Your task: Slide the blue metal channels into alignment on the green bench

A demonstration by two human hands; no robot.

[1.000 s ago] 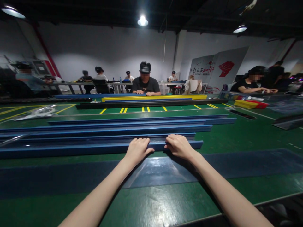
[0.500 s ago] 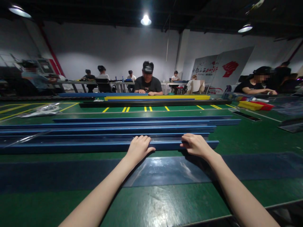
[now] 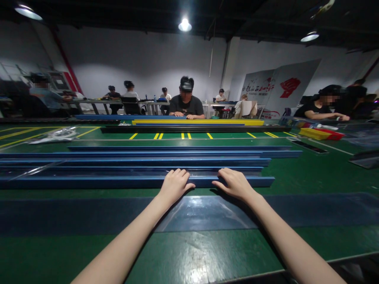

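Note:
My left hand [image 3: 175, 184] is closed over the near wall of the closest blue plastic channel [image 3: 118, 182], with its thumb on the front face and the fingertips hidden inside the trough. To its right, my right hand [image 3: 234, 183] grips the same channel in a similar way, thumb along the front face, fingers bent over the edge. The channel lies lengthwise across the table, open side up. A clear plastic strip [image 3: 201, 213] lies flat on the table below my forearms.
More blue channels [image 3: 183, 153] lie parallel just beyond. Farther back are a black rail [image 3: 195, 129] and a yellow rail [image 3: 198, 122], with a co-worker [image 3: 186, 103] behind them. A phone [image 3: 309, 146] and a yellow tray [image 3: 315, 133] are at the right, clear plastic bags [image 3: 62, 134] at the left.
My right hand has slid left along the channel, closer to my left hand, and its thumb now points out along the front face. My left hand stays in place.

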